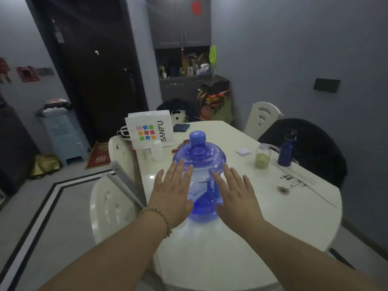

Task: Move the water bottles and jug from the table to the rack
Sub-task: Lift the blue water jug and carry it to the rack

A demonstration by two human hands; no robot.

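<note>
A big translucent blue water jug (200,162) with a blue cap stands upright on the white table (241,217), near its front left. My left hand (172,192) lies flat against the jug's left side, fingers spread. My right hand (236,192) is flat by its right side, fingers apart; contact there is unclear. Neither hand is closed around it. A dark blue metal bottle (286,151) stands at the table's right edge. A glass jar with greenish contents (262,156) is just left of it. A small clear bottle (157,150) stands behind the jug to the left.
A white SANFU paper bag (150,129) stands at the table's far left. White chairs (114,198) sit along the left side, one (261,117) at the far right, with a dark coat over another (308,148). A stack of blue stools (63,133) stands by the dark door.
</note>
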